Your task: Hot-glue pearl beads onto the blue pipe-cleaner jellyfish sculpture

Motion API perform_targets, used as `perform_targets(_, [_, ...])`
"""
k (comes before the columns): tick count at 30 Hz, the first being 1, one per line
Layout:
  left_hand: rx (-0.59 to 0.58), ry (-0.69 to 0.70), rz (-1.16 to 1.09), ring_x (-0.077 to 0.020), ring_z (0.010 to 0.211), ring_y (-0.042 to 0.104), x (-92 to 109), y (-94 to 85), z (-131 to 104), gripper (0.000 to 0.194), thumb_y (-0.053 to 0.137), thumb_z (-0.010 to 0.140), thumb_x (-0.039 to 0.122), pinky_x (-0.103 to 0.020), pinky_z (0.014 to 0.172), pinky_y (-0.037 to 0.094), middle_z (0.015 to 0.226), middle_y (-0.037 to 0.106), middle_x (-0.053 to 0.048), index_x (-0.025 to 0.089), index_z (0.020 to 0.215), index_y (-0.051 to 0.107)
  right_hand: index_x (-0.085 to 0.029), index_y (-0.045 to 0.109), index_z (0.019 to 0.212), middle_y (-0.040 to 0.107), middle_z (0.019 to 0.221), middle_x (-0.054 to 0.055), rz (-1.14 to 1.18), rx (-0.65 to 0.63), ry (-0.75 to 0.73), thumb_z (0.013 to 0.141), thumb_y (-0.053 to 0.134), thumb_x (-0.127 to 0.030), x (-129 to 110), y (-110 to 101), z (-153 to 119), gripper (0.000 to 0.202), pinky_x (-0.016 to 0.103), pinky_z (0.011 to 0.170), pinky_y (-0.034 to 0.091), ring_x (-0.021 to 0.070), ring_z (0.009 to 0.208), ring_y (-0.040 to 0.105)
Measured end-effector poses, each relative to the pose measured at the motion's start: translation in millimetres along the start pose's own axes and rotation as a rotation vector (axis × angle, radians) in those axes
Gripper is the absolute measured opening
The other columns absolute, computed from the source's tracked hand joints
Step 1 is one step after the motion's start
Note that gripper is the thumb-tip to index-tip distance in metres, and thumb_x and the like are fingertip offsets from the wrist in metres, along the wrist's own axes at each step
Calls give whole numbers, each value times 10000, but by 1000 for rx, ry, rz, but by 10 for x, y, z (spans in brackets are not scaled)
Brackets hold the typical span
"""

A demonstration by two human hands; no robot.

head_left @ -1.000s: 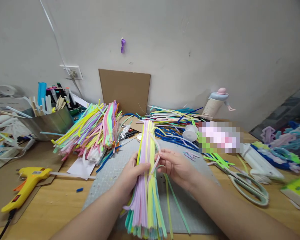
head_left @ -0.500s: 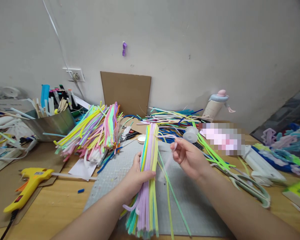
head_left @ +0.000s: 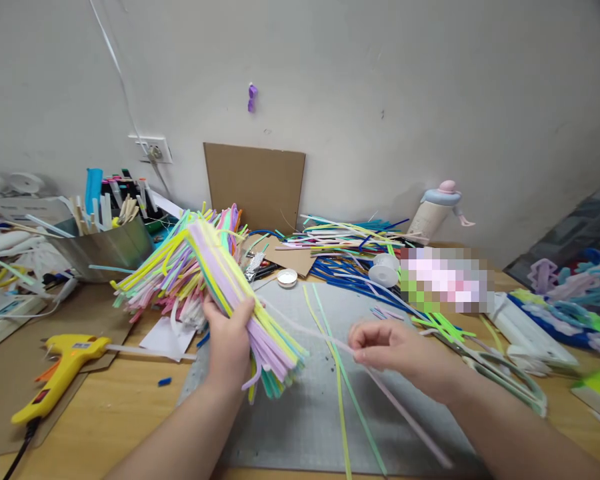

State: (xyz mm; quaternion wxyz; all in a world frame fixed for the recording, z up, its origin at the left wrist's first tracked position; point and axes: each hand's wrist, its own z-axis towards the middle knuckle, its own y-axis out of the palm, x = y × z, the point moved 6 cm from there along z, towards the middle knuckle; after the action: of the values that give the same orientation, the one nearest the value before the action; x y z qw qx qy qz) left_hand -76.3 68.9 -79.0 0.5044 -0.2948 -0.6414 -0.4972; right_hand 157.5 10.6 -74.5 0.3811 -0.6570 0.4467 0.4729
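Observation:
My left hand (head_left: 230, 337) is wrapped round a thick bundle of pipe cleaners (head_left: 275, 347) in lilac, yellow and teal, tilted up to the left over the mat. Between thumb and fingers, my right hand (head_left: 380, 340) pinches a single lilac pipe cleaner (head_left: 407, 417), which slants down to the right. Flat on the grey cutting mat (head_left: 290, 433) between my hands lie a yellow pipe cleaner (head_left: 339, 407) and a green pipe cleaner (head_left: 355, 400). Behind the held bundle is a larger pile of pastel pipe cleaners (head_left: 155, 267), partly hidden.
A yellow glue gun (head_left: 60, 373) lies at left, near a metal holder (head_left: 105, 250) with sticks. Scissors (head_left: 510, 380), a white spool (head_left: 384, 270) and bright green pipe cleaners (head_left: 447, 327) are at right. A bottle (head_left: 433, 210) and cardboard (head_left: 255, 187) stand by the wall.
My left hand has swung the bundle left, tilting it from nearly upright. My right hand has drawn the single lilac pipe cleaner away from the bundle, down and right.

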Motion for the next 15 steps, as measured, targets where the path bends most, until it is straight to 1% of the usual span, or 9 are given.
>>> perform_targets(2, [23,30,-52,-157,731,635,48,-33,30,611,688,700,238,-336,734,536,1017,558,-19,302,1188,326,-191,509,691,428,489,-99,-5,183,37,737,627,-362,142,-126,28,213,174,401,257,45,417,354])
perform_targets(3, [12,29,-65,-153,738,637,66,-29,26,615,693,700,238,-328,737,537,1025,551,-13,315,1182,319,-212,465,704,405,462,-112,-18,241,76,757,575,-401,228,-171,53,225,172,370,218,46,372,331])
perform_targets(4, [-9,30,-66,-151,749,639,87,-15,10,621,697,701,238,-321,743,537,1038,546,-10,325,1183,317,-228,428,709,421,453,-114,-58,266,120,772,524,-416,315,-194,86,221,169,346,205,49,340,339])
perform_targets(5, [-28,29,-58,-150,757,641,105,3,-14,626,698,702,238,-315,749,537,1050,545,-9,333,1189,317,-236,407,707,463,456,-106,-117,259,162,781,488,-405,399,-196,125,202,167,329,216,56,320,375])
perform_targets(7, [-56,14,-30,-144,762,643,122,40,-73,632,693,705,236,-306,763,534,1065,549,-7,341,1205,320,-237,411,688,542,456,-77,-235,206,231,771,475,-338,547,-162,201,145,171,301,251,76,298,447])
perform_targets(8, [-70,-1,-17,-140,765,643,121,59,-101,631,690,706,234,-302,771,532,1068,553,-7,338,1210,324,-235,425,675,548,431,-71,-281,179,252,755,488,-301,606,-137,230,121,173,289,251,85,280,456])
perform_targets(10, [-96,-33,6,-135,770,641,101,95,-144,623,683,707,228,-292,778,528,1061,560,-8,323,1212,330,-231,451,646,513,376,-79,-366,158,263,721,519,-250,683,-99,268,103,177,272,219,88,239,426])
perform_targets(13, [-119,-85,38,-139,758,639,42,125,-168,613,671,705,214,-283,743,528,1030,558,-8,304,1205,329,-223,484,633,489,414,-84,-508,190,182,716,539,-227,677,-76,283,99,193,309,207,72,257,388])
perform_targets(15, [-124,-117,54,-144,744,639,-1,131,-165,594,663,706,210,-283,717,527,1005,555,-8,292,1191,331,-215,509,636,504,479,-68,-592,216,89,725,545,-218,619,-67,275,96,209,377,237,82,353,425])
